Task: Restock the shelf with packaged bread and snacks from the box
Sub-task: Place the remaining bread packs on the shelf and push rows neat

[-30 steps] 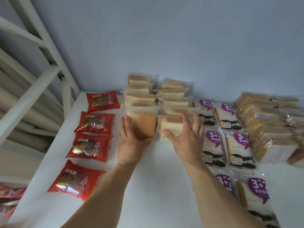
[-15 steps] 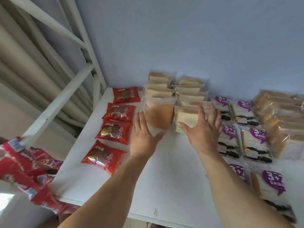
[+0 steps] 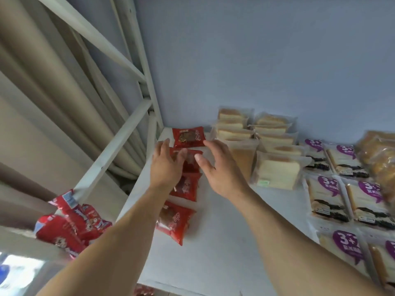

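Observation:
A column of several red snack packets lies along the left edge of the white shelf [image 3: 224, 242], from the back packet [image 3: 188, 137] to the front one [image 3: 174, 221]. My left hand [image 3: 166, 167] lies with straight fingers on the left side of the second red packet [image 3: 192, 162]. My right hand [image 3: 220, 167] hovers spread at that packet's right side, thumb near its top edge. Neither hand grips anything. Clear packs of sliced bread [image 3: 275, 171] stand in two rows just right of my right hand.
Purple-labelled bread packs [image 3: 327, 195] lie flat further right, and golden bread in clear bags [image 3: 378, 154] is at the far right. The white shelf frame [image 3: 111, 150] rises on the left. A heap of red snack bags [image 3: 70, 227] sits lower left.
Both hands left the clear bread packs and moved left onto the column of red packets. The view swung left and down with them.

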